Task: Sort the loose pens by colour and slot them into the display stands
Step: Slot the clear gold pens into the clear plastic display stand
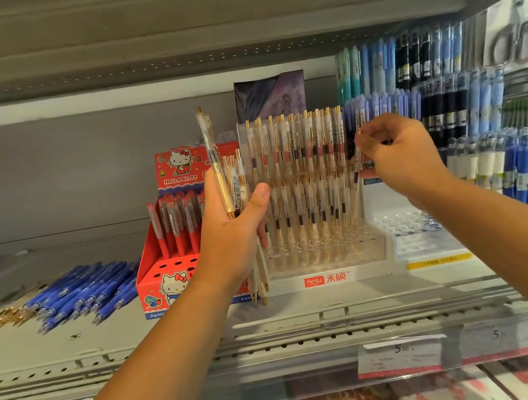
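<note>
A grey metal shelf (75, 343) has a perforated front rail. Under a clear strip on its edge sit white price tags (399, 356), one reading 5.00. A dark purple box (269, 96) stands upright against the back wall. Packaged scissors (514, 40) hang at upper right. A yellow label (438, 260) lies on the shelf at right. Blurred printed goods (407, 393) fill the tier below.

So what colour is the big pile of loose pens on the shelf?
The loose pens are blue; the head view shows them clearly.
</note>
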### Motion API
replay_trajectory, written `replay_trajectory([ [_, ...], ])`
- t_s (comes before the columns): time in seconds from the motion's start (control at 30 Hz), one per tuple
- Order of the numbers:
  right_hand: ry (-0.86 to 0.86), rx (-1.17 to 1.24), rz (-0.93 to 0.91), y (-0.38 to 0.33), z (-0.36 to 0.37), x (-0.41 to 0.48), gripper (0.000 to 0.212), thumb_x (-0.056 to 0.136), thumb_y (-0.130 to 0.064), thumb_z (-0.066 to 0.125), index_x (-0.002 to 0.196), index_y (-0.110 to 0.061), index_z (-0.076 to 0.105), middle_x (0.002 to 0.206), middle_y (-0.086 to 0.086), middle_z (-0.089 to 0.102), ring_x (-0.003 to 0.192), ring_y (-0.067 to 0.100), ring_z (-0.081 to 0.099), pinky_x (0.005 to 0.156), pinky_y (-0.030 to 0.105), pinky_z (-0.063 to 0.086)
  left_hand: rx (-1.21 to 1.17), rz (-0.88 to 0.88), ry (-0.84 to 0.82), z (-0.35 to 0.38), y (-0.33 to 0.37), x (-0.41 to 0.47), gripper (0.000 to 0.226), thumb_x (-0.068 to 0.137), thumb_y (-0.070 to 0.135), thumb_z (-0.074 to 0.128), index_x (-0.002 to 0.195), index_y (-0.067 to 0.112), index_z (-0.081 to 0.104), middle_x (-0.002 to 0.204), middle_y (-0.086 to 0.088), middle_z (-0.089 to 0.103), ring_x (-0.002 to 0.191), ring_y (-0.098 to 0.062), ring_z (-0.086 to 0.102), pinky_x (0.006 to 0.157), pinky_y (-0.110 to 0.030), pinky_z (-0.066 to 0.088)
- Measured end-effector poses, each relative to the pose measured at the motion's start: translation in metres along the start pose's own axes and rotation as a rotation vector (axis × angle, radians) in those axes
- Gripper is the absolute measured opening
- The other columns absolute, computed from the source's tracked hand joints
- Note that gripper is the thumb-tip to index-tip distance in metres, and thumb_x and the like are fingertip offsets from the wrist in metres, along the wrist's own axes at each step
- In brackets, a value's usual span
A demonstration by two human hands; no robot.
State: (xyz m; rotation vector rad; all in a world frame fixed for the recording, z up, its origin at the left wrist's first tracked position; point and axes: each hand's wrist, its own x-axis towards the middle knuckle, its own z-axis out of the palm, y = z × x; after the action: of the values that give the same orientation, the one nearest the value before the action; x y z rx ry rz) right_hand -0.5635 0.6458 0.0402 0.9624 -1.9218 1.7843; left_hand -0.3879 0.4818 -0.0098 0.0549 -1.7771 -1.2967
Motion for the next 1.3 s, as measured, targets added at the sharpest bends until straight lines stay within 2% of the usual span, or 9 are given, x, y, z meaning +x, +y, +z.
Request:
replay_trajectory([
  [0.17, -0.005, 0.051, 0.020, 0.002, 0.003, 0.000, 0.017, 0.096, -0.011, 0.061, 0.087, -0.026, 0.060, 0.085, -0.003, 0.056, 0.077, 0.014, 0.061, 0.055, 0.025, 0.060, 0.008, -0.009, -0.007, -0.001, -0.001, 0.000, 0.067, 0.083, 0.048, 0.064, 0.144, 0.038, 0.036, 0.136, -0.028, 0.049, 0.125, -0.056, 0.043, 0.102, -0.071, 0.038],
  [0.3, -0.112, -0.085, 0.019, 0.009, 0.010, -0.004, 0.004, 0.096, -0.012, 0.062, 0.096, -0.016, 0.063, 0.087, 0.001, 0.060, 0.082, 0.020, 0.064, 0.059, 0.031, 0.062, 0.026, 0.012, 0.010, -0.001, -0.004, 0.001, 0.065, 0.084, 0.046, 0.064, 0.143, 0.034, 0.038, 0.120, -0.023, 0.058, 0.109, -0.053, 0.052, 0.091, -0.057, 0.053],
  [0.47, -0.165, -0.265, -0.021, 0.018, 0.014, -0.010, 0.011, 0.092, -0.020, 0.068, 0.101, -0.013, 0.067, 0.086, 0.001, 0.067, 0.083, 0.021, 0.067, 0.077, 0.045, 0.060, 0.019, -0.005, -0.013, -0.001, -0.003, 0.002, 0.064, 0.085, 0.046, 0.063, 0.142, 0.036, 0.037, 0.127, -0.028, 0.053, 0.119, -0.058, 0.044, 0.097, -0.073, 0.040],
  [0.63, -0.205, -0.308, 0.006, 0.022, 0.008, -0.011, 0.012, 0.091, -0.025, 0.070, 0.098, -0.016, 0.065, 0.088, 0.005, 0.069, 0.084, 0.023, 0.068, 0.079, 0.046, 0.058, 0.018, 0.043, 0.004, -0.002, -0.007, 0.004, 0.054, 0.087, 0.042, 0.063, 0.136, 0.033, 0.043, 0.093, -0.014, 0.058, 0.083, -0.041, 0.051, 0.071, -0.053, 0.051],
  [0.8, -0.207, -0.362, -0.009, 0.018, 0.007, -0.012, 0.015, 0.089, -0.029, 0.071, 0.099, -0.017, 0.069, 0.085, -0.004, 0.068, 0.081, 0.012, 0.065, 0.071, 0.033, 0.056, 0.018, -0.006, -0.018, -0.001, -0.005, 0.002, 0.064, 0.085, 0.047, 0.064, 0.142, 0.038, 0.037, 0.133, -0.034, 0.046, 0.123, -0.060, 0.039, 0.097, -0.078, 0.034],
  [0.87, -0.165, -0.387, -0.011, 0.016, 0.009, -0.014, 0.021, 0.088, -0.030, 0.070, 0.104, -0.016, 0.070, 0.085, -0.010, 0.066, 0.080, 0.003, 0.061, 0.065, 0.020, 0.048, 0.016, 0.008, -0.009, -0.001, -0.005, 0.002, 0.062, 0.085, 0.047, 0.064, 0.141, 0.039, 0.038, 0.126, -0.033, 0.050, 0.115, -0.058, 0.046, 0.092, -0.076, 0.041],
  [0.93, -0.105, -0.401, -0.001, 0.012, 0.015, -0.018, 0.030, 0.087, -0.031, 0.066, 0.113, -0.015, 0.066, 0.096, -0.006, 0.064, 0.085, 0.007, 0.060, 0.069, 0.024, 0.048, 0.002, 0.035, -0.003, -0.002, -0.007, 0.003, 0.054, 0.086, 0.045, 0.064, 0.136, 0.037, 0.043, 0.107, -0.029, 0.057, 0.096, -0.054, 0.053, 0.080, -0.069, 0.049],
  [1.13, -0.012, -0.482, -0.138, -0.019, 0.032, -0.024, 0.037, 0.087, -0.034, 0.061, 0.120, -0.018, 0.058, 0.117, 0.003, 0.052, 0.093, 0.017, 0.055, 0.081, 0.033, 0.047, -0.010, 0.003, -0.021, -0.002, -0.005, 0.004, 0.068, 0.078, 0.058, 0.065, 0.139, 0.041, 0.039, 0.135, -0.038, 0.041, 0.123, -0.064, 0.035, 0.094, -0.081, 0.032],
  [1.3, -0.173, -0.270, -0.217, -0.047, 0.042, -0.026, 0.017, 0.091, -0.022, 0.062, 0.107, -0.021, 0.065, 0.098, -0.006, 0.064, 0.087, 0.006, 0.060, 0.075, 0.022, 0.051, -0.029, 0.014, -0.038, -0.002, -0.007, 0.004, 0.069, 0.078, 0.060, 0.066, 0.138, 0.038, 0.041, 0.132, -0.038, 0.044, 0.121, -0.065, 0.037, 0.094, -0.080, 0.034],
])
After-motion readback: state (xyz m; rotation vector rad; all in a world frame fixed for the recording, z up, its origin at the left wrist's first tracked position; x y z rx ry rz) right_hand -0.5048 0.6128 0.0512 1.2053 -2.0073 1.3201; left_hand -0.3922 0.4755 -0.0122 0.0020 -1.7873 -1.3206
